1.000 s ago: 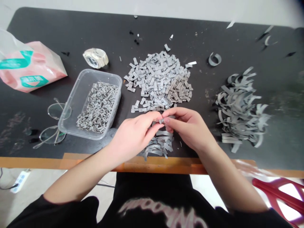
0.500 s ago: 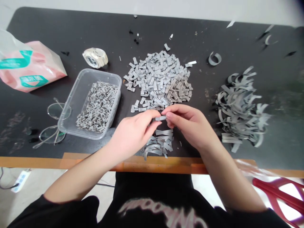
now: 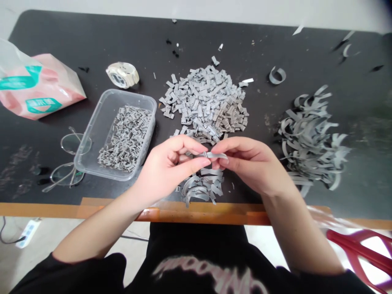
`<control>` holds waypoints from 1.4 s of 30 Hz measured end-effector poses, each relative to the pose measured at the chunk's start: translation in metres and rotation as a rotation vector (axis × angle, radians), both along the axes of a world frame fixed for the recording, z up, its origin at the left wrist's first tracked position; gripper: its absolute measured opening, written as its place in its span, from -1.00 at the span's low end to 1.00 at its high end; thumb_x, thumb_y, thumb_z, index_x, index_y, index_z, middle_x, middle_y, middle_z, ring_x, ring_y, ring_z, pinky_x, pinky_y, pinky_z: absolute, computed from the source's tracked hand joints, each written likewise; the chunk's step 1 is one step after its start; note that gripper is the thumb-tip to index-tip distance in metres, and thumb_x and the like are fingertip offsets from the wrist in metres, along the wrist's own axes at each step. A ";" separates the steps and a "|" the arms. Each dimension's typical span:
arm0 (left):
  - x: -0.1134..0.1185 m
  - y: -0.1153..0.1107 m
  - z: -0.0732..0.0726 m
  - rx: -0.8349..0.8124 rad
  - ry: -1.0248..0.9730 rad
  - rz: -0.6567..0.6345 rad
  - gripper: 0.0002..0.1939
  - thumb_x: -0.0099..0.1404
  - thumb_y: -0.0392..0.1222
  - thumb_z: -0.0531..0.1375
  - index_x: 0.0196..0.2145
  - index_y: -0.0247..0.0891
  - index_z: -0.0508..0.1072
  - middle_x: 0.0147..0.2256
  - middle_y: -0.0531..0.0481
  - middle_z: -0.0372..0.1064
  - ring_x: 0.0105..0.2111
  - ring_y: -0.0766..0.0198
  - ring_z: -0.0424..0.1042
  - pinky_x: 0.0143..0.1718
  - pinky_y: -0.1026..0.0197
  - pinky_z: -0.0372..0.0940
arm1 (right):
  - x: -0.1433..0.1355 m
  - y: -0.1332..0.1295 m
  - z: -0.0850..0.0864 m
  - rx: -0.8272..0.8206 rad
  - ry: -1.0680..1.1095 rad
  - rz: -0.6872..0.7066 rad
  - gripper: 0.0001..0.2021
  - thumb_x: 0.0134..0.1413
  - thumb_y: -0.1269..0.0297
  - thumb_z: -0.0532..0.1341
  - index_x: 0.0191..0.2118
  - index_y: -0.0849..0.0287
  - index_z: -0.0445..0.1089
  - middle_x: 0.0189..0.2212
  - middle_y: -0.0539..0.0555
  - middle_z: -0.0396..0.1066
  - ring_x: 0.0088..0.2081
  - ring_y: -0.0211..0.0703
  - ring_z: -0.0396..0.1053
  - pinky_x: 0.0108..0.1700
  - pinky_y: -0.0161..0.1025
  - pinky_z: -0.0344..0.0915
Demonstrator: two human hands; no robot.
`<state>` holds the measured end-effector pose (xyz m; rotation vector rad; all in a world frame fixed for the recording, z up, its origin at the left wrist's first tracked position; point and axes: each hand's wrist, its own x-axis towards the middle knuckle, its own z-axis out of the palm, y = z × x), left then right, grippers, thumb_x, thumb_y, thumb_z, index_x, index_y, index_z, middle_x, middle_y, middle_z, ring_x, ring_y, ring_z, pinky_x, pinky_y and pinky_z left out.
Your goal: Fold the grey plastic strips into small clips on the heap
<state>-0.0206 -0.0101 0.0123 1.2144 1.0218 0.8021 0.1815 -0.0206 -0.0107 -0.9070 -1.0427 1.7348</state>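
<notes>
Between my two hands is a grey strip [image 3: 219,155] with a small grey clip around it near its left part. My left hand [image 3: 168,167] pinches the clip end between thumb and fingertips. My right hand [image 3: 252,163] closes thumb and fingers on the strip's other end, which curves slightly. Just below my hands lies a small heap of loose grey strips [image 3: 199,192]. Beyond my hands is a large pile of short grey strip pieces [image 3: 202,98], some of a browner grey. A clear plastic box [image 3: 92,122] to the left holds many small grey clips [image 3: 125,141].
At the right lies a heap of curled grey strips [image 3: 312,143], with a single curl [image 3: 277,76] behind it. On the left are a white watch [image 3: 123,75], eyeglasses [image 3: 69,173] and a pink bag [image 3: 45,85]. A red stool [image 3: 358,249] stands below the table edge.
My left fingers have shifted and opened out around the clip. More of the strip now shows between my hands, and my right hand has moved slightly right.
</notes>
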 end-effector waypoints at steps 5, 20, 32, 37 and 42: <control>0.001 0.000 0.003 -0.156 -0.186 -0.057 -0.90 0.19 -0.37 0.37 -0.34 -0.28 0.52 -0.41 0.04 0.62 -0.37 0.29 0.64 -0.27 0.29 0.54 | -0.001 0.002 -0.003 0.023 0.140 0.090 -0.92 0.17 0.30 0.40 -0.23 0.04 0.68 -0.41 0.01 0.60 -0.37 -0.25 0.53 -0.25 -0.28 0.49; -0.001 -0.004 -0.004 0.180 0.105 -0.061 -0.93 0.21 -0.29 0.36 -0.31 -0.25 0.59 -0.52 0.11 0.44 -0.57 0.43 0.38 -0.56 0.41 0.24 | -0.002 0.004 0.003 -0.271 0.165 0.087 -0.80 -0.19 0.56 0.53 -0.42 0.21 0.58 -0.63 -0.04 0.53 -0.63 -0.39 0.40 -0.56 -0.51 0.40; -0.004 0.000 -0.020 0.830 0.601 -0.143 -0.90 0.43 -0.22 0.22 -0.16 -0.24 0.54 -0.23 0.03 0.62 -0.35 0.38 0.55 -0.33 0.36 0.38 | -0.015 -0.002 -0.005 -0.187 -0.002 -0.162 -0.87 -0.03 0.44 0.49 -0.32 0.15 0.60 -0.51 -0.06 0.60 -0.52 -0.37 0.53 -0.39 -0.48 0.52; -0.005 0.002 -0.033 1.149 0.861 -0.079 -0.84 0.45 -0.24 0.19 -0.12 -0.37 0.51 -0.13 -0.11 0.63 -0.26 0.24 0.65 -0.41 0.30 0.42 | -0.014 -0.004 -0.006 -0.251 -0.071 -0.155 -0.71 0.08 0.38 0.44 -0.05 0.04 0.58 -0.30 -0.03 0.67 -0.23 -0.29 0.63 -0.05 -0.35 0.55; -0.005 0.001 -0.039 1.258 0.864 -0.079 -0.84 0.41 -0.32 0.22 -0.09 -0.42 0.52 -0.10 -0.14 0.64 -0.31 0.21 0.66 -0.43 0.27 0.44 | -0.016 -0.005 -0.007 -0.268 -0.122 -0.145 -0.60 -0.02 0.41 0.47 0.00 0.08 0.55 -0.25 0.01 0.66 -0.16 -0.21 0.61 0.00 -0.25 0.51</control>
